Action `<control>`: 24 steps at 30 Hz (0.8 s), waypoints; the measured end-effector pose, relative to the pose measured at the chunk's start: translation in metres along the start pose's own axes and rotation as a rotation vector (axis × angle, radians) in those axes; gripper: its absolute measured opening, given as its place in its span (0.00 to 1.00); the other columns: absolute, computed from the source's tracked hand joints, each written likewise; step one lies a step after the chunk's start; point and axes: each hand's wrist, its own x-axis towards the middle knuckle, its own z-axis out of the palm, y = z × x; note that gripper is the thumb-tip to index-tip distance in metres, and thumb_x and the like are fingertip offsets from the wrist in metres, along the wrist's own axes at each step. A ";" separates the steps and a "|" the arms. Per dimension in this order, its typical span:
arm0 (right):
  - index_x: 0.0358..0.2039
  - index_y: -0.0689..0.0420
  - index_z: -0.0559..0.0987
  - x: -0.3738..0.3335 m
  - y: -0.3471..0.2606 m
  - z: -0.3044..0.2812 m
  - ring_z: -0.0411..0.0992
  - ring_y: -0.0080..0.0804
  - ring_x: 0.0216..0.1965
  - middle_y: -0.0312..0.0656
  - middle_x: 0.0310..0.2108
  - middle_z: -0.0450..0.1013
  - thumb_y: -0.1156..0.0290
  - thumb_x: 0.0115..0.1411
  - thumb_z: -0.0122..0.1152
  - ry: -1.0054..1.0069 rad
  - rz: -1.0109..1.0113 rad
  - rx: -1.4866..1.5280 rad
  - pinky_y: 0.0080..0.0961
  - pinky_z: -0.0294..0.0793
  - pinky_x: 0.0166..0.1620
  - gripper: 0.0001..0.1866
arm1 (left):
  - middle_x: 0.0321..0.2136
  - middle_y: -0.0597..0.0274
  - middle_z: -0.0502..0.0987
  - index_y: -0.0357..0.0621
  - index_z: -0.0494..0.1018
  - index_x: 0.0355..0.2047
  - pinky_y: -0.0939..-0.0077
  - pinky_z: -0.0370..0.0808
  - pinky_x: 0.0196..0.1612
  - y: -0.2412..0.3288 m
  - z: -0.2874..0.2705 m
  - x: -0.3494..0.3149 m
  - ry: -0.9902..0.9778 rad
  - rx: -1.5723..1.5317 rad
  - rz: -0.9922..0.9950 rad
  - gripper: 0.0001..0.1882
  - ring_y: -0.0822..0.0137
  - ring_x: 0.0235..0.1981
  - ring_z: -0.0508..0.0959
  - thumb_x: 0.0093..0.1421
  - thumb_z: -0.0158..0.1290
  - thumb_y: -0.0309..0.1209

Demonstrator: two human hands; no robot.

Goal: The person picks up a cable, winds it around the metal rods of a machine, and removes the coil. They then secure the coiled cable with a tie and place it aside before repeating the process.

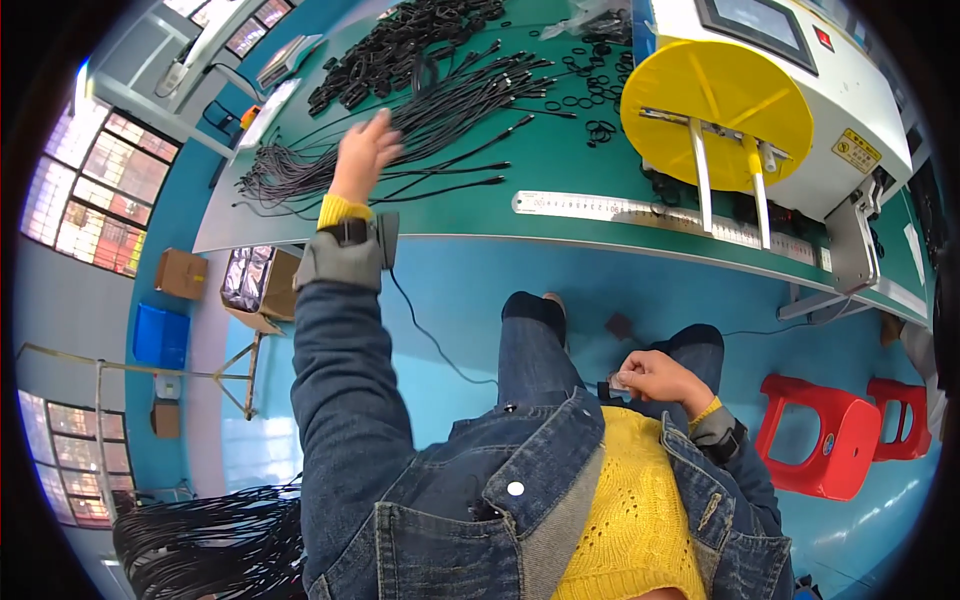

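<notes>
My left hand [368,156] reaches over the green table, above a spread bundle of thin black cables [440,118]. Its fingers are apart and slightly blurred, and I see nothing held in them. Down by my lap, my right hand [664,382] is closed, thumb against fingers, on a small dark and pale piece whose kind I cannot make out. Loose black cable ends point right, toward the middle of the table. A heap of coiled black cables [390,55] lies behind the spread bundle.
A white machine [855,110] with a yellow disc [690,75] stands on the table's right. Before it lies a steel ruler [600,206]; small black rings [578,101] are scattered nearby. Red stools [828,445] stand right, cartons [181,273] left. More black cables [210,535] hang lower left.
</notes>
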 end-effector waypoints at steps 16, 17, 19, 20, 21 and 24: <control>0.28 0.62 0.73 0.010 0.005 0.006 0.66 0.19 0.19 0.35 0.19 0.70 0.66 0.55 0.54 0.062 -0.017 0.018 0.17 0.66 0.23 0.11 | 0.35 0.56 0.72 0.50 0.73 0.35 0.60 0.69 0.39 -0.103 -0.038 0.021 0.021 1.187 0.433 0.11 0.52 0.38 0.73 0.51 0.53 0.36; 0.28 0.62 0.73 0.009 0.005 0.006 0.66 0.19 0.19 0.35 0.19 0.70 0.66 0.55 0.54 0.057 -0.015 0.013 0.17 0.66 0.23 0.11 | 0.36 0.56 0.72 0.49 0.72 0.34 0.60 0.70 0.38 -0.100 -0.040 0.027 -0.089 1.256 0.421 0.10 0.52 0.37 0.73 0.51 0.53 0.36; 0.28 0.62 0.73 0.007 0.003 0.004 0.66 0.19 0.19 0.35 0.19 0.70 0.66 0.55 0.54 0.091 0.012 0.017 0.17 0.66 0.23 0.11 | 0.36 0.57 0.71 0.48 0.72 0.32 0.60 0.70 0.37 -0.099 -0.042 0.026 -0.198 1.320 0.401 0.09 0.52 0.37 0.72 0.51 0.53 0.36; 0.28 0.62 0.73 0.007 0.002 0.003 0.66 0.19 0.19 0.35 0.19 0.70 0.66 0.55 0.54 0.108 0.025 0.019 0.17 0.66 0.22 0.11 | 0.33 0.57 0.72 0.47 0.72 0.31 0.63 0.70 0.37 -0.102 -0.039 0.023 -0.162 1.303 0.441 0.09 0.54 0.35 0.73 0.52 0.52 0.36; 0.28 0.62 0.73 0.009 0.001 0.003 0.66 0.19 0.19 0.35 0.19 0.70 0.66 0.55 0.54 0.102 0.026 0.013 0.17 0.66 0.22 0.11 | 0.30 0.58 0.72 0.46 0.71 0.31 0.65 0.70 0.36 -0.103 -0.036 0.018 -0.123 1.288 0.479 0.08 0.56 0.34 0.73 0.53 0.51 0.35; 0.28 0.62 0.73 0.010 0.002 0.004 0.66 0.19 0.19 0.35 0.18 0.70 0.66 0.55 0.54 0.105 0.036 0.053 0.17 0.66 0.22 0.11 | 0.27 0.58 0.72 0.45 0.71 0.29 0.67 0.70 0.34 -0.099 -0.036 0.009 0.024 1.133 0.564 0.06 0.57 0.31 0.73 0.54 0.51 0.33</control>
